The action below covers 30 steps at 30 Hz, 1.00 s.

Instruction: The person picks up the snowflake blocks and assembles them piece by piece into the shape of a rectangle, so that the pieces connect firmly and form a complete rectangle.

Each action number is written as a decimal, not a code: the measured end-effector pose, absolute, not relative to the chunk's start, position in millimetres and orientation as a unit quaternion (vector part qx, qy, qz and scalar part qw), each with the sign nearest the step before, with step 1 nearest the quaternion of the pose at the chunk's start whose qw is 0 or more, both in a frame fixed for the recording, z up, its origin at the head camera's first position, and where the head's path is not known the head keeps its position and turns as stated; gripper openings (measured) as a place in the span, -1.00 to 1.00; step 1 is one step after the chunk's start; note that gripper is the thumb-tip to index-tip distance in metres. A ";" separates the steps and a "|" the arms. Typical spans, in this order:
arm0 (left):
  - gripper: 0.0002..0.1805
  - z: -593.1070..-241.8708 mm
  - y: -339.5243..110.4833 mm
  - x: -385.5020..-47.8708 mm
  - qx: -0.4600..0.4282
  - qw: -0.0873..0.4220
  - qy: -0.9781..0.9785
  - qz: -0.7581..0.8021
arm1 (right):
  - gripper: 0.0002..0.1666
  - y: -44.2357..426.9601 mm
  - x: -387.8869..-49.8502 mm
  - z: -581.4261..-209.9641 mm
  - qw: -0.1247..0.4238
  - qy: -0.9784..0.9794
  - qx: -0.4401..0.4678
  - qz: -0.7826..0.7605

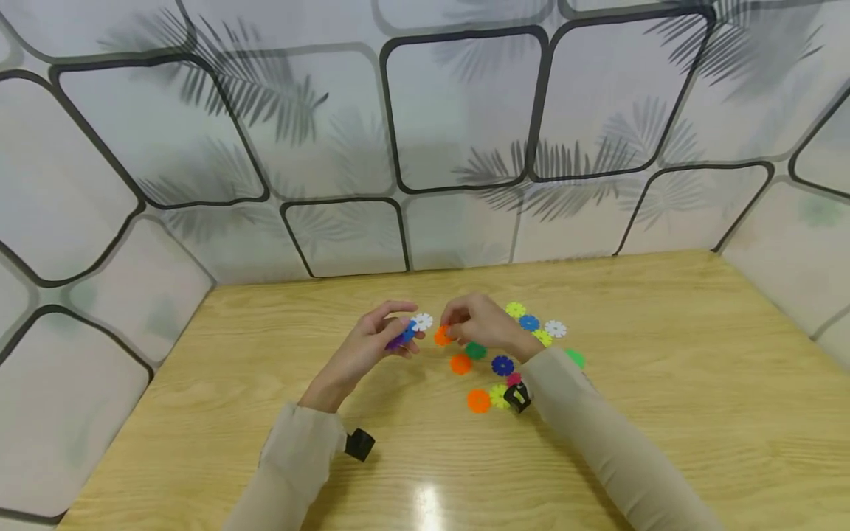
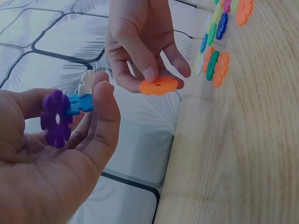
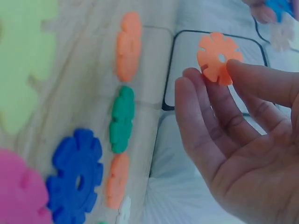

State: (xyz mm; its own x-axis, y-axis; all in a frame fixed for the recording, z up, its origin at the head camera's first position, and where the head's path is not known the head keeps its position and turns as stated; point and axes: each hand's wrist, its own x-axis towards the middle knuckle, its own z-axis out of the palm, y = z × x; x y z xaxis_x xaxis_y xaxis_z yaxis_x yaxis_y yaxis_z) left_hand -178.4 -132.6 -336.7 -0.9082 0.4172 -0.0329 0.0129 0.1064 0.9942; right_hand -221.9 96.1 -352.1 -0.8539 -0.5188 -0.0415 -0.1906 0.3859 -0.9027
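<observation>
Wearing light sleeves (image 1: 302, 446) up front, sporting a black block (image 1: 359, 445) by the left cuff and a black gadget (image 1: 517, 397) by the right. Just past that, looking at a near orange disc (image 1: 479, 401) right beside a near yellow disc (image 1: 498, 397), both flat on a pale wood table (image 1: 671, 332). Then spotting a partly hidden pink disc (image 1: 513, 378), a dark blue disc (image 1: 502, 366), a light green disc (image 1: 576, 358) peeking out past the right sleeve, and a second orange disc (image 1: 460, 363) next to a green disc (image 1: 475, 351). Seeing little flower-like notches all round these things, btw.

On to the hands: with the left hand (image 1: 372, 334), gripping a joined cluster (image 2: 80, 103) of purple, blue and white discs up off the table, curling thumb and fingers partway round it. With the right hand (image 1: 485, 323), pinching a held orange disc (image 3: 216, 56) between thumb and forefinger and bending the other fingers loosely. Holding that one near the white end of the cluster, but not touching.

Further back, seeing a blue disc (image 1: 529, 322), a white disc (image 1: 555, 329) and two more yellow discs (image 1: 516, 310) bunched up beyond the right wrist. Ending at a pale wall (image 1: 465, 110) printed with dark rounded outlines and grey ferny leaves.
</observation>
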 end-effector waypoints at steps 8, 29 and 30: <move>-0.61 -341.2 -130.9 -178.9 0.136 0.150 0.745 0.636 | -0.88 107.8 -218.9 -355.0 0.141 0.788 -0.180 -0.571; -0.61 -339.0 -127.0 -176.1 0.132 0.162 0.759 0.616 | -0.90 115.3 -213.9 -354.9 0.119 0.752 -0.170 -0.625; -0.61 -338.7 -126.8 -176.0 0.132 0.162 0.760 0.615 | -0.90 114.5 -213.7 -354.3 0.119 0.750 -0.168 -0.628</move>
